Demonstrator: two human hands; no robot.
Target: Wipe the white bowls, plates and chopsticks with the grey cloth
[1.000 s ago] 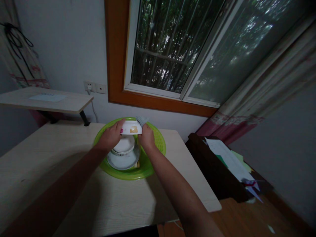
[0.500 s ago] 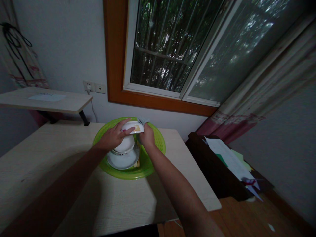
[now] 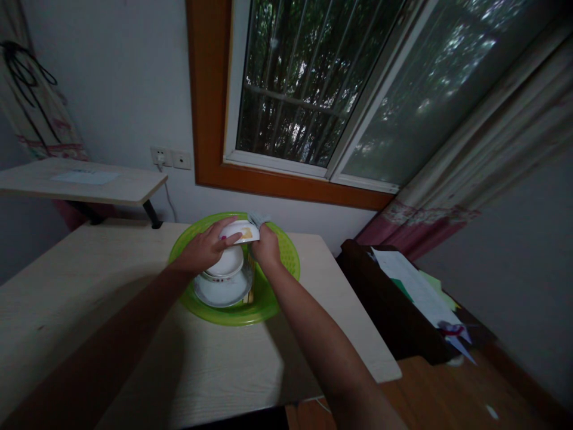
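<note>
Tilted above a green plastic basin [image 3: 268,304], a small white bowl [image 3: 242,229] with a yellow pattern is gripped by my left hand [image 3: 206,246] at its left side. On the bowl's right rim, my right hand [image 3: 267,246] is closed on a grey cloth [image 3: 258,220], which sticks out over the top of the fist and touches the bowl. Below the hands, another white bowl [image 3: 226,264] rests on a white plate [image 3: 224,294] inside the basin. A yellowish striped thing [image 3: 249,296] lies partly hidden beside the plate.
The basin stands on a light wooden table [image 3: 224,364]. A raised shelf [image 3: 107,191] with a paper sheet [image 3: 85,177] is at the left. Beyond the table's right edge is a dark wooden piece of furniture [image 3: 380,304] with papers [image 3: 412,283]. A window [image 3: 308,89] is behind.
Both hands stay almost in place with the bowl and the cloth. The cloth and right hand have shifted very slightly at the bowl's rim.
</note>
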